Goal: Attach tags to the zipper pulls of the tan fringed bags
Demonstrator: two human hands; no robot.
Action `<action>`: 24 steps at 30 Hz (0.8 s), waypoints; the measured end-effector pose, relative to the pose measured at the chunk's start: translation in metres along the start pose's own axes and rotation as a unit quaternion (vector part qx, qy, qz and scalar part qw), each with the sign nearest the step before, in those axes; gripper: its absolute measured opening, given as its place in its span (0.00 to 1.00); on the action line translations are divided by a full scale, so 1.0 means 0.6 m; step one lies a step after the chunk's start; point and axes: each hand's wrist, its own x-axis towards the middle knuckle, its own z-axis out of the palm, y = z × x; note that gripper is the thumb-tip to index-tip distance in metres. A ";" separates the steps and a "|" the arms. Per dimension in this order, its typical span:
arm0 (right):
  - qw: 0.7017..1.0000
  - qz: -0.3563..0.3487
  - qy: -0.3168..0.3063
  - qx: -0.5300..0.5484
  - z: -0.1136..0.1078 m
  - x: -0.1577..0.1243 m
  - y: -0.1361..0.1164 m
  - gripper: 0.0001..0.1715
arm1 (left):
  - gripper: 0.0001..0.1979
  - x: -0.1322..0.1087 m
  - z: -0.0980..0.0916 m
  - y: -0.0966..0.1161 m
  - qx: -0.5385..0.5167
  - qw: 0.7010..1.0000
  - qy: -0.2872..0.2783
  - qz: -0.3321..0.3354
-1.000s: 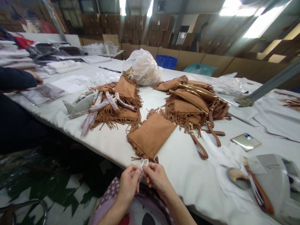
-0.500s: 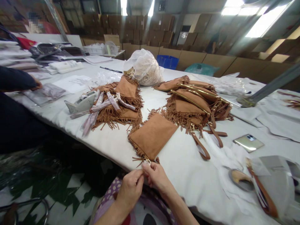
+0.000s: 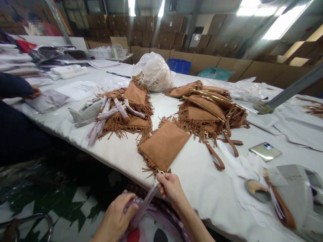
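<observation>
Below the brown pouch (image 3: pixel 164 146), the left hand (image 3: pixel 117 215) has moved lower.

Table (image 3: pixel 111 153): two pouch piles (image 3: pixel 205 112); one lone pouch (image 3: pixel 163 146) by the near edge; one wrapped strap (image 3: pixel 148 201) just off it; one phone (image 3: pixel 265 151) toward the right edge; one stuffed bag (image 3: pixel 154 72) toward the far edge.

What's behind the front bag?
Left bag pile, right bag pile, bare table visible between them, then a filled plastic bag. The front bag covers what's directly beneath it; can't see there.
</observation>
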 end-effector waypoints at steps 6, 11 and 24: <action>1.000 -0.016 -0.002 -0.007 -0.001 -0.006 -0.005 0.23 | 0.17 0.081 0.050 0.082 -0.188 0.981 0.014 -0.038; 1.000 -0.022 -0.003 -0.022 0.001 -0.008 -0.001 0.26 | 0.19 0.094 0.114 0.073 -0.309 0.947 -0.012 -0.088; 0.996 -0.015 0.069 -0.060 -0.021 -0.034 -0.009 0.26 | 0.26 0.081 0.119 0.052 -0.373 0.909 -0.014 -0.185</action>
